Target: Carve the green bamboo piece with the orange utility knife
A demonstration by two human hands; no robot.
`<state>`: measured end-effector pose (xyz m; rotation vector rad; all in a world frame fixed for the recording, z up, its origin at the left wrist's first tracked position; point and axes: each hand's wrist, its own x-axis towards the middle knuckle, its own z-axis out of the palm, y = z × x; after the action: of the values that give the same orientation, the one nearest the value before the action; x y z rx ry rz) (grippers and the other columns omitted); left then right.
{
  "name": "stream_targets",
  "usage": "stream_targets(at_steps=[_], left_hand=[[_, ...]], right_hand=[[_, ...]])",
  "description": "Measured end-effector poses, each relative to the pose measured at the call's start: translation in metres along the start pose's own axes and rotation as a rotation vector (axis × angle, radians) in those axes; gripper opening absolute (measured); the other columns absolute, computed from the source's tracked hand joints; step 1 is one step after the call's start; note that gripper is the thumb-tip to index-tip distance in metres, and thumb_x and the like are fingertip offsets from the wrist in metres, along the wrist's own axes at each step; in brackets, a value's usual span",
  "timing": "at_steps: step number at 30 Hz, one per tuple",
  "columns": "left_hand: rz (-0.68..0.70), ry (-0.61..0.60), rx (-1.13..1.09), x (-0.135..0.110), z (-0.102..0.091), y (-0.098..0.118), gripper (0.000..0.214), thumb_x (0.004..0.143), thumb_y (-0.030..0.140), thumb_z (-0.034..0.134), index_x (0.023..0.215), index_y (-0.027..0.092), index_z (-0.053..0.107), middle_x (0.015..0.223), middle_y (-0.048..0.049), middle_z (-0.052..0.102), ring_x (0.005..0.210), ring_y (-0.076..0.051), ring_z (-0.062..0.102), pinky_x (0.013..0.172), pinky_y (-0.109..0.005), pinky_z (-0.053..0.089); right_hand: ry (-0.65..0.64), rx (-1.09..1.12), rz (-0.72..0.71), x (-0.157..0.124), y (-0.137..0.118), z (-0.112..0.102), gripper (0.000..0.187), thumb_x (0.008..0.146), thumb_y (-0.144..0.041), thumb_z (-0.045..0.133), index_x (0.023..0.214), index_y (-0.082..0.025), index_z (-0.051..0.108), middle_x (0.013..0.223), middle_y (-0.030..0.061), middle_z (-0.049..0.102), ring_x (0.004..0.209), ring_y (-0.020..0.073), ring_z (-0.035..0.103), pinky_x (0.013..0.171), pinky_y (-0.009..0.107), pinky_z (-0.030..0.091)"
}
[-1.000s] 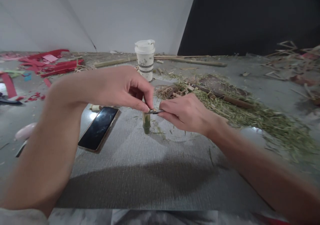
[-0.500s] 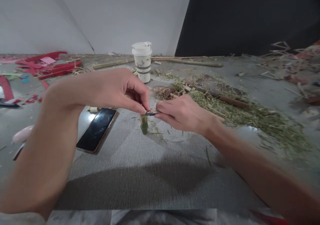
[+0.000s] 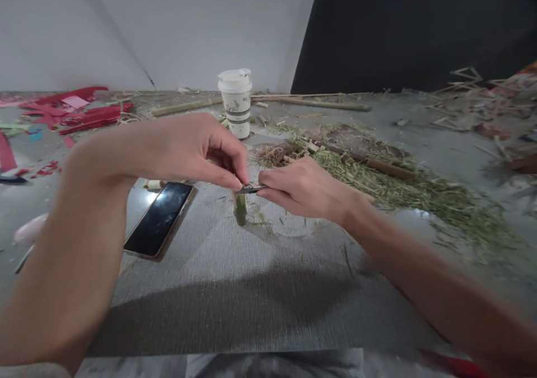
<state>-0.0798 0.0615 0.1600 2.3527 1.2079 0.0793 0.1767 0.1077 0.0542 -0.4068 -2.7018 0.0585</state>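
Note:
A short green bamboo piece (image 3: 240, 209) stands upright on the grey textured mat (image 3: 201, 305). My left hand (image 3: 197, 149) comes over from the left, thumb and fingertips pinched at the upper end of the bamboo. My right hand (image 3: 304, 188) is closed around a small knife (image 3: 254, 189), most of its handle hidden in the fist. The thin metal blade points left and lies across the bamboo's top, close against my left fingertips. Exactly where the blade meets the bamboo is covered by the fingers.
A dark-screened phone (image 3: 159, 218) lies left of the bamboo. Behind stands a lidded white paper cup (image 3: 237, 104). Green bamboo shavings (image 3: 419, 193) heap up at right, with a brown stick (image 3: 390, 168) among them. Red strips (image 3: 90, 115) lie at the far left.
The whole view has shifted slightly, so everything sits a little farther left. Both hands keep the same hold on the bamboo and the knife.

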Motion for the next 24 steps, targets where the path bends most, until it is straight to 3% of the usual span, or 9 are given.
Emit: stream_targets(at_steps=[7,14,19,24], left_hand=[[0.107,0.075,-0.016,0.001,0.001,-0.012,0.020,0.097,0.041,0.078,0.100,0.024,0.087,0.077,0.0067,0.076,0.058,-0.005,0.060,0.052,-0.017,0.039],[0.088,0.057,0.003,0.004,0.000,-0.018,0.021,0.096,0.045,0.079,0.101,0.026,0.087,0.074,0.0058,0.073,0.057,-0.006,0.059,0.049,-0.019,0.037],[0.077,0.056,0.005,0.003,0.000,-0.014,0.016,0.097,0.040,0.077,0.099,0.027,0.087,0.073,0.0070,0.072,0.056,-0.006,0.059,0.049,-0.019,0.038],[0.113,0.064,-0.020,0.004,0.000,-0.014,0.011,0.096,0.034,0.078,0.094,0.026,0.086,0.068,0.0082,0.070,0.053,-0.005,0.057,0.046,-0.018,0.036]], right_hand=[[-0.332,-0.061,0.034,-0.020,0.002,0.018,0.041,0.116,-0.043,0.040,0.091,-0.023,0.065,0.068,-0.0019,0.061,0.054,0.0135,0.036,0.059,0.034,0.014],[-0.172,-0.116,0.019,-0.007,-0.004,-0.006,0.055,0.118,-0.053,0.027,0.090,-0.022,0.063,0.070,-0.0009,0.061,0.055,0.0140,0.034,0.059,0.034,0.015],[-0.021,-0.144,-0.044,0.004,-0.001,-0.006,0.052,0.119,-0.051,0.030,0.092,-0.021,0.064,0.072,-0.0010,0.061,0.058,0.0137,0.038,0.059,0.033,0.016],[0.016,-0.147,-0.002,0.004,-0.006,-0.006,0.054,0.119,-0.051,0.029,0.091,-0.021,0.064,0.071,-0.0008,0.062,0.057,0.0135,0.041,0.058,0.034,0.016]])
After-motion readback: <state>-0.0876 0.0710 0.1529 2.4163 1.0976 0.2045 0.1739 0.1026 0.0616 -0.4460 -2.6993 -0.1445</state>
